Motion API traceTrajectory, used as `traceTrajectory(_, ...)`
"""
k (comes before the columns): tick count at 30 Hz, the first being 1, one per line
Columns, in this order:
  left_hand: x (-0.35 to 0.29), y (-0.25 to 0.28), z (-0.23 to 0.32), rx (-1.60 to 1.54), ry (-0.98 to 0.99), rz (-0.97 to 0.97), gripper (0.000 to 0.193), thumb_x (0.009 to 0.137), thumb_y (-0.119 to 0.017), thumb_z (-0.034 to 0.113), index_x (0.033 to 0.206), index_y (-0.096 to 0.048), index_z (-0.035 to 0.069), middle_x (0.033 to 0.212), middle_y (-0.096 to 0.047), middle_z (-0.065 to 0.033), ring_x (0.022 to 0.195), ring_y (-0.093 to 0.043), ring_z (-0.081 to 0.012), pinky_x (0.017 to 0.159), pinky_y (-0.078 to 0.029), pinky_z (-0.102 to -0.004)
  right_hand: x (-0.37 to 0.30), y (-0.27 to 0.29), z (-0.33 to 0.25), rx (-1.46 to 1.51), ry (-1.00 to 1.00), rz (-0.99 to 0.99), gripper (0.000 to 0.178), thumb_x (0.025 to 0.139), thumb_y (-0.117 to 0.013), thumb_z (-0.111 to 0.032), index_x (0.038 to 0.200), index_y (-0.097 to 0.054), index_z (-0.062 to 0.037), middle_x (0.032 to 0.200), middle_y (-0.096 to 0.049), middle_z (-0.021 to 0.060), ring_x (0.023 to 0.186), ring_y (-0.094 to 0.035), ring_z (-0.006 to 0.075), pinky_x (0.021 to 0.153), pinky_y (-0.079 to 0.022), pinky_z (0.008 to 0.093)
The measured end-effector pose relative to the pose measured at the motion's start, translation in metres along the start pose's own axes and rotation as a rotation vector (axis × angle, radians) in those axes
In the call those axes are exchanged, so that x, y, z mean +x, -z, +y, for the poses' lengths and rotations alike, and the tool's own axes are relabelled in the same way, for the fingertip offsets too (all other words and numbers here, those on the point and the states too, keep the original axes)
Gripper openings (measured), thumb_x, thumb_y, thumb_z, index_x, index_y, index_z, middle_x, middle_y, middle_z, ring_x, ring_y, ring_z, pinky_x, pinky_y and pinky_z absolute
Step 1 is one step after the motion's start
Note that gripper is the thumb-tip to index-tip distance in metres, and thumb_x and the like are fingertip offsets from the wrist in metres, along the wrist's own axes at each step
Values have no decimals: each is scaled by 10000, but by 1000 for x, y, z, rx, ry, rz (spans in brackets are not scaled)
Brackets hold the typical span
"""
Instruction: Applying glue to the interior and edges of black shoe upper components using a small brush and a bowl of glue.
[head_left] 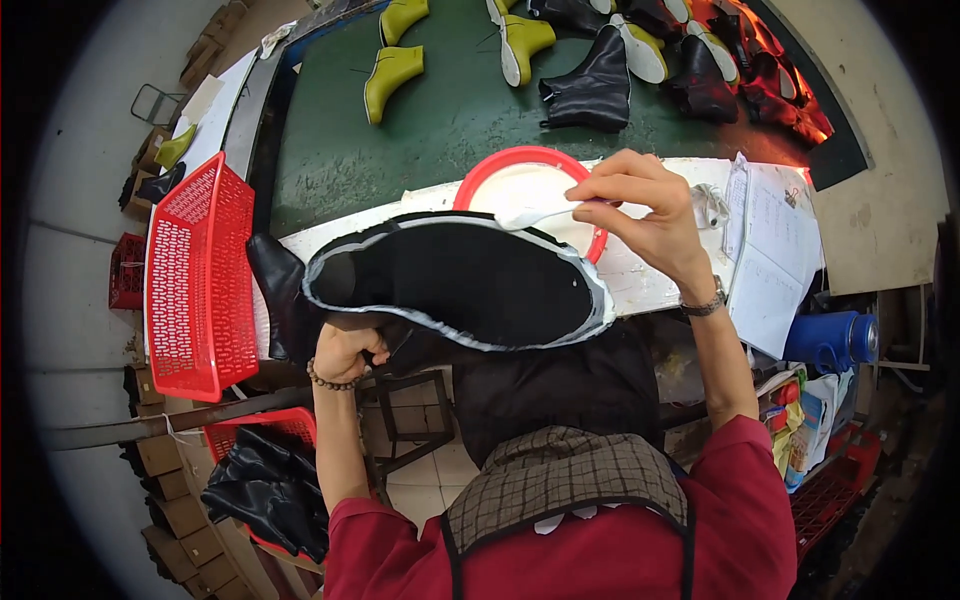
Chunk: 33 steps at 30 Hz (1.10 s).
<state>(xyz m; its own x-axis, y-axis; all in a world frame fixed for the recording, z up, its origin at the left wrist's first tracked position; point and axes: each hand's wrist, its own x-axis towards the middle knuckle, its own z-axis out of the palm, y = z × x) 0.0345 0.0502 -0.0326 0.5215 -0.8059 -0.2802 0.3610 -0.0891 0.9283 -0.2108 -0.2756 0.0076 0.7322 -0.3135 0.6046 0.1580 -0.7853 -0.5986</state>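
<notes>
Your left hand (345, 352) is curled closed, apparently gripping the boot (450, 280) from below, though the grip is partly hidden; hold it firm. The boot is sole-up, above and right of that hand. The white brush (535, 214), just left of your right hand (640, 205), appears to touch the sole's far edge. Your right hand pinches its handle; light, even strokes would best suit that narrow rim.

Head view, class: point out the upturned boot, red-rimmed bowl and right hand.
Upturned boot (450, 285): head view, middle of its black underside.
Red-rimmed bowl (522, 153): head view, rim's far edge.
Right hand (653, 203): head view, back of it.
</notes>
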Motion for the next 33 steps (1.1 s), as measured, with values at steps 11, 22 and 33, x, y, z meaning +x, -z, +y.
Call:
traceTrajectory(11,6,3,-8,-135,43,-179,374,641,-536,-182,995,-622,-99,675,-595,-168,465,-502,-222,428,-402,-336,-10,2,2,11,-37,-42,133,817,-803,-108,947,-796,-79,843,-718,14,783,-623,139,799,-430,306)
traceTrajectory(22,17,-31,-18,-46,351,-406,370,749,-526,-177,1092,-599,-58,637,-554,-74,496,-504,-154,458,-397,-318,25,11,-5,-39,57,-207,131,806,-823,-159,928,-805,-115,829,-708,-19,762,-608,108,825,-355,306)
traceTrajectory(33,19,-54,-6,-12,421,-449,520,749,-524,-166,1255,-539,-46,668,-582,-95,483,-515,-156,457,-420,-324,44,-10,-1,14,196,-196,151,787,-833,-148,930,-803,-110,879,-711,-15,841,-610,121,835,-356,302)
